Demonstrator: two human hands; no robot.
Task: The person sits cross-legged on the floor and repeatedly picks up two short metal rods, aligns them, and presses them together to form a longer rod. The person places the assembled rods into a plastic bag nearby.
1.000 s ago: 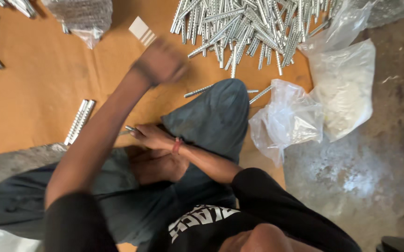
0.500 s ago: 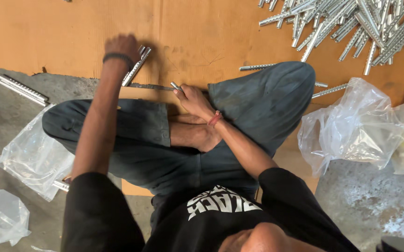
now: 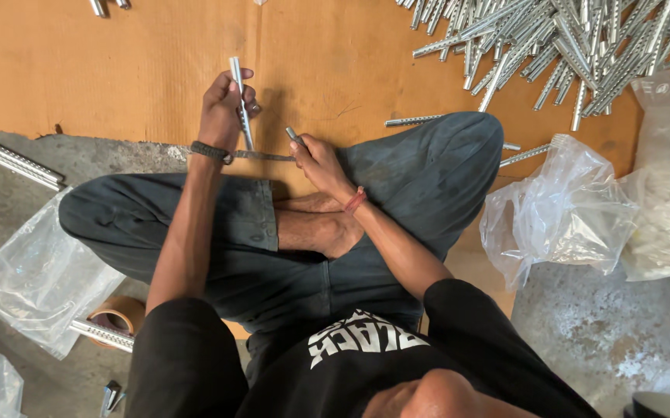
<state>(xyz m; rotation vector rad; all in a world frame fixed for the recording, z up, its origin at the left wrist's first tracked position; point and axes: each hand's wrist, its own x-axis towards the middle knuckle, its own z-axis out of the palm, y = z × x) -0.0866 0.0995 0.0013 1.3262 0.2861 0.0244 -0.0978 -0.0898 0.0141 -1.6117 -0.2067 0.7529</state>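
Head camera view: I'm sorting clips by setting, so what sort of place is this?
Probably a small workshop or packing spot on the floor. The person sits cross-legged on cardboard sheet over bare concrete, with a pile of metal rods ahead, clear plastic bags alongside, and a rod in the left hand.

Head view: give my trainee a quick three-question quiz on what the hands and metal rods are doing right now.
1. True or false: the left hand grips metal rods above the cardboard sheet.
2. Where is the big pile of rods? A) on the person's lap B) on the cardboard at upper right C) inside the tape roll
3. What does the right hand hold?

Key: 1 true; 2 B; 3 the end of a thin dark rod lying crosswise between the hands.
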